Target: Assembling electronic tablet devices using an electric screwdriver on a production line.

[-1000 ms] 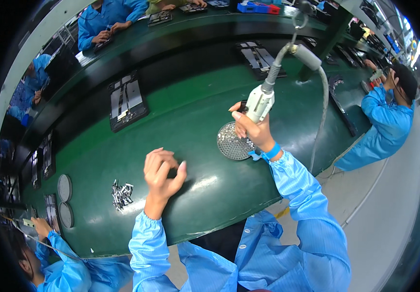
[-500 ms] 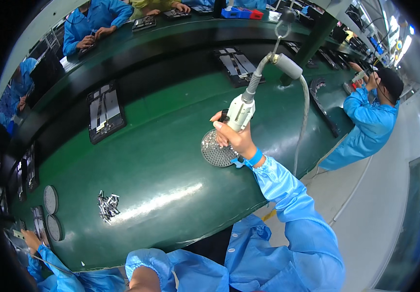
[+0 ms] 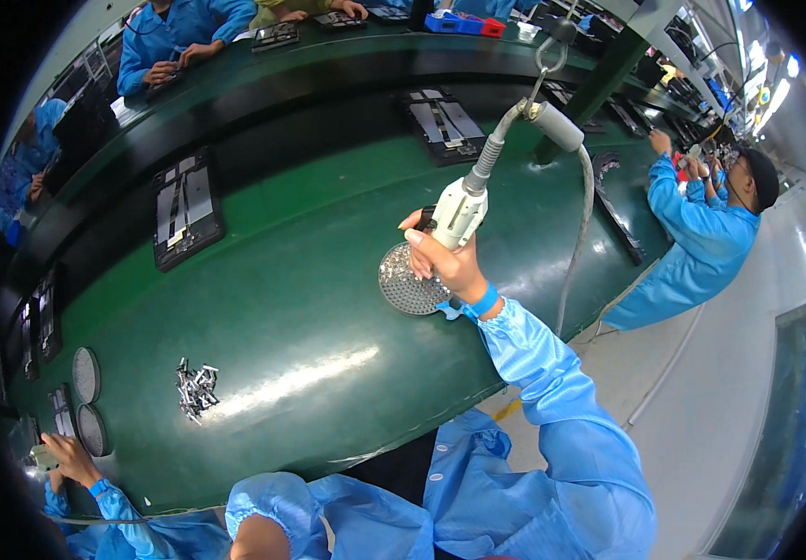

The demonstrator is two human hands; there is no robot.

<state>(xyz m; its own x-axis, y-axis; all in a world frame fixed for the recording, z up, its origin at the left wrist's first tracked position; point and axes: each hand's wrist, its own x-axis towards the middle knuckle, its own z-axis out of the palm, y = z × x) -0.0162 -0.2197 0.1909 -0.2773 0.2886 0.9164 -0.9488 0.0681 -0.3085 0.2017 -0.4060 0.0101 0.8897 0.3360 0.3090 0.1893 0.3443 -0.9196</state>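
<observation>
My right hand (image 3: 448, 259) is closed around a white electric screwdriver (image 3: 461, 215), which hangs on a corded cable from a ring above. The tool points down over a round grey tray (image 3: 410, 291) with many small holes and tiny shiny screws; the hand hides its tip and part of the tray. A blue band circles my right wrist. Of my left arm only the blue sleeve (image 3: 277, 504) and some bare forearm show at the lower edge, and the hand itself is out of the picture. Left of the tray lies a pile of small metal parts (image 3: 197, 390) on the green table.
Opened tablets (image 3: 188, 210) (image 3: 442, 126) lie along the dark conveyor strip. Two round trays (image 3: 86, 375) stand at the left beside a co-worker's hand (image 3: 71, 457) holding a tool. A green post (image 3: 594, 93), a dark curved strip (image 3: 617, 210) and another co-worker (image 3: 701, 233) are to the right.
The whole view has shifted slightly, so most things sit a little further left. My right hand keeps its hold on the screwdriver over the tray. The co-workers at left and right have moved their hands.
</observation>
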